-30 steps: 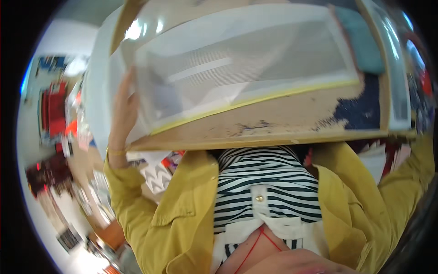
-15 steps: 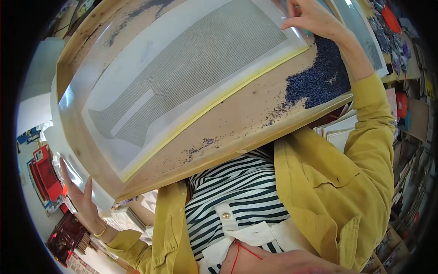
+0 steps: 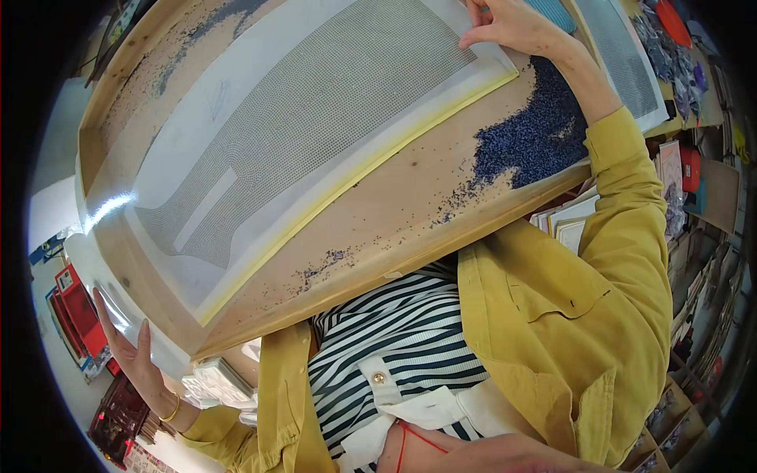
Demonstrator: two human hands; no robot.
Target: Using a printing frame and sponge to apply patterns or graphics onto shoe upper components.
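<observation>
A large clear plastic film (image 3: pixel 106 272) lies over a white sheet with a grey dotted pattern (image 3: pixel 331 102) and a yellow edge strip (image 3: pixel 371 177). The sheet rests in a shallow wooden tray (image 3: pixel 339 303) in front of my chest. At the lower left, my left hand (image 3: pixel 138 359) holds the film's curling end outside the tray, thumb and a finger in a wide V. My right hand (image 3: pixel 505 27) reaches over the far right part, thumb and fingers pinched at the film above the pattern; its fingertips are partly cut off at the top. Dark blue beads (image 3: pixel 536 134) lie heaped beneath my right forearm.
More small beads (image 3: pixel 335 256) are scattered along the tray's near side. Past its right wall lies another patterned sheet (image 3: pixel 623 55), with bagged goods (image 3: pixel 670 71) beyond. Red boxes (image 3: pixel 79 303) stand at the left. White stacked items (image 3: pixel 217 386) sit below the tray's left corner.
The tray and both hands appear shifted slightly left in the view. The film's glare has moved at the left end and faded near my right hand. Both hands keep their grip.
</observation>
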